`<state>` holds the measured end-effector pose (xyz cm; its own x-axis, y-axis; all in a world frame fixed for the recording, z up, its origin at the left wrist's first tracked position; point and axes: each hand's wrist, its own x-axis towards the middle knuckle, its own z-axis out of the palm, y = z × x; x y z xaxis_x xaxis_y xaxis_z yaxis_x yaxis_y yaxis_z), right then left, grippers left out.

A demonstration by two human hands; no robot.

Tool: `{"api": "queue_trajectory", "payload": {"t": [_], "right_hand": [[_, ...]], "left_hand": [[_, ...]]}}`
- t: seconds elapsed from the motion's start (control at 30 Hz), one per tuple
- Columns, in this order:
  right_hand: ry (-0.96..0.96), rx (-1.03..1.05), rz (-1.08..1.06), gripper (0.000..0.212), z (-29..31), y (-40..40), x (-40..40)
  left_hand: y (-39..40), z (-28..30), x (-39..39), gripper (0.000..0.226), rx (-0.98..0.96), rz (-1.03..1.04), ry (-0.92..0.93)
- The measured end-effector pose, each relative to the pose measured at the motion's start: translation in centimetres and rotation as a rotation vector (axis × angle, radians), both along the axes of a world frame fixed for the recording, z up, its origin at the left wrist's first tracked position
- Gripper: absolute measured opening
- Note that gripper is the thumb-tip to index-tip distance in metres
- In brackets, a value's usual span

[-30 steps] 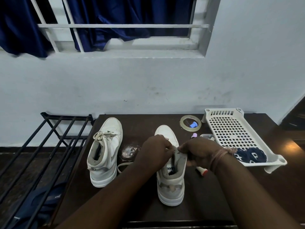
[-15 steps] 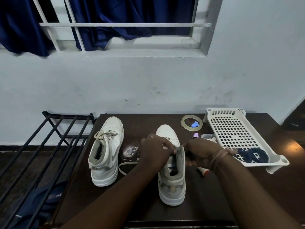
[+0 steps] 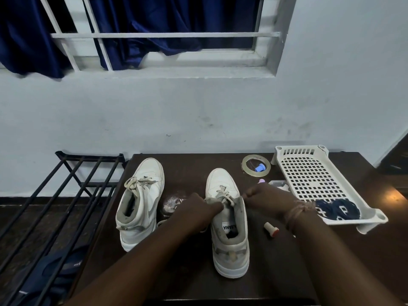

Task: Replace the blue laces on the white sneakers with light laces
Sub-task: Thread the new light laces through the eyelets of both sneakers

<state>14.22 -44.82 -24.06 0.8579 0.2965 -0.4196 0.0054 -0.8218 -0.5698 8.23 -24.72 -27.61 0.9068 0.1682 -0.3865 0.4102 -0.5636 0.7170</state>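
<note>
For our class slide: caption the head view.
Both hands tying light laces on right sneaker; blue laces in tray.

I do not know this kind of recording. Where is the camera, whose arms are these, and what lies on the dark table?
The camera sits on a person's head and looks down, so the arms are that person's own. The left hand and right hand pinch the light lace of the nearer sneaker. A second sneaker, already laced, stands to its left. On the table also lie a tape roll and a white tray holding the blue laces.
</note>
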Motion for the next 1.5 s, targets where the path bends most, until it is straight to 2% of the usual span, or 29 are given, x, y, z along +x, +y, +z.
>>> {"api": "queue_trajectory", "payload": {"t": [0.03, 0.07, 0.1, 0.2, 0.23, 0.27, 0.3, 0.37, 0.4, 0.47, 0.53, 0.6, 0.67, 0.7, 0.73, 0.83, 0.97, 1.03, 1.07, 1.13, 1.17, 1.2, 1.27, 1.37, 1.4, 1.5], "right_hand": [[0.023, -0.068, 0.048, 0.021, 0.2, 0.1, 0.0], [0.007, -0.042, 0.067, 0.021, 0.3, 0.3, 0.2], [0.016, 0.095, -0.002, 0.019, 0.7, 0.7, 0.3], [0.192, 1.079, -0.677, 0.021, 2.1, 0.8, 0.8], [0.189, 1.191, -0.797, 0.023, 2.4, 0.4, 1.0], [0.133, 1.172, -0.814, 0.025, 2.4, 0.1, 1.0], [0.01, 0.971, -0.738, 0.023, 2.7, -0.2, 0.9], [-0.169, 0.302, -0.39, 0.02, 3.0, -0.1, 0.2], [-0.156, 0.063, -0.243, 0.027, 2.5, 0.1, -0.1], [-0.005, -0.167, -0.121, 0.044, 1.6, 0.7, -0.7], [0.071, -0.137, -0.184, 0.05, 1.4, 1.2, -0.6], [0.062, 0.149, -0.428, 0.047, 1.7, 0.7, 0.0], [-0.087, 0.453, -0.71, 0.042, 2.4, -0.1, 0.8], [-0.173, 0.532, -0.783, 0.041, 2.7, -0.7, 0.9], [-0.247, 0.518, -0.786, 0.041, 2.9, -1.1, 1.0], [-0.356, 0.238, -0.622, 0.043, 2.2, -1.7, 1.0], [-0.156, 0.053, -0.295, 0.026, 1.2, -1.1, 0.8], [-0.104, -0.019, -0.093, 0.028, 1.2, -0.4, 0.2], [-0.103, -0.024, -0.003, 0.026, 1.3, 0.0, -0.2], [-0.1, -0.025, 0.094, 0.007, 1.1, 0.4, -0.5], [-0.099, -0.026, 0.109, 0.013, 0.8, 0.2, -0.4], [-0.098, -0.043, 0.106, 0.024, 0.9, 0.2, -0.6], [-0.063, -0.073, 0.103, 0.032, 1.0, 0.3, -0.7], [-0.042, -0.133, 0.129, 0.025, 1.3, 0.6, -1.1], [-0.032, -0.088, 0.074, 0.021, 1.5, 0.5, -0.9], [-0.125, -0.139, 0.201, 0.016, 2.0, -0.1, -0.9]], "left_hand": [[0.0, -0.1, 0.0, 0.048, 0.003, 0.0, -0.012], [0.0, -0.3, 0.0, 0.048, -0.004, -0.001, -0.013], [0.0, -0.3, -0.1, 0.049, -0.012, -0.003, -0.016], [0.3, -0.5, 0.0, 0.047, -0.037, 0.005, -0.006], [0.3, -0.6, -0.1, 0.042, -0.047, 0.001, -0.008], [0.2, -0.7, -0.1, 0.039, -0.061, -0.002, -0.012], [0.2, -0.7, 0.0, 0.038, -0.07, -0.004, -0.015], [0.1, -0.6, -0.1, 0.039, -0.06, -0.001, -0.01], [0.1, -0.6, 0.0, 0.042, -0.057, -0.002, -0.01], [0.1, -0.8, 0.2, 0.052, -0.053, -0.002, -0.014], [0.1, -1.1, 0.2, 0.064, -0.035, 0.0, -0.025], [0.0, -1.1, 0.1, 0.063, -0.012, -0.008, -0.039], [0.1, -0.8, 0.0, 0.048, -0.01, -0.017, -0.049], [0.0, -0.6, 0.0, 0.038, -0.002, -0.034, -0.051], [0.0, -0.5, 0.1, 0.032, 0.012, -0.058, -0.056], [-0.2, -0.3, 0.2, 0.031, 0.033, -0.083, -0.046], [-0.3, -0.6, 0.2, 0.032, -0.081, -0.017, -0.027], [-0.1, -0.5, 0.3, 0.035, -0.224, -0.032, 0.011], [0.0, -0.5, 0.4, 0.04, -0.357, -0.038, 0.07], [0.6, -1.0, 0.7, 0.062, -0.568, -0.03, 0.17], [0.8, -1.2, 0.7, 0.071, -0.6, -0.009, 0.185], [0.9, -1.2, 0.7, 0.072, -0.601, 0.032, 0.172], [0.8, -1.3, 0.7, 0.059, -0.502, 0.068, 0.143], [1.1, -0.5, 0.8, 0.035, -0.374, 0.059, 0.081], [1.3, -0.2, 1.0, 0.033, -0.348, 0.053, 0.06], [2.3, 0.0, 1.4, 0.032, -0.242, 0.052, -0.003]]}}
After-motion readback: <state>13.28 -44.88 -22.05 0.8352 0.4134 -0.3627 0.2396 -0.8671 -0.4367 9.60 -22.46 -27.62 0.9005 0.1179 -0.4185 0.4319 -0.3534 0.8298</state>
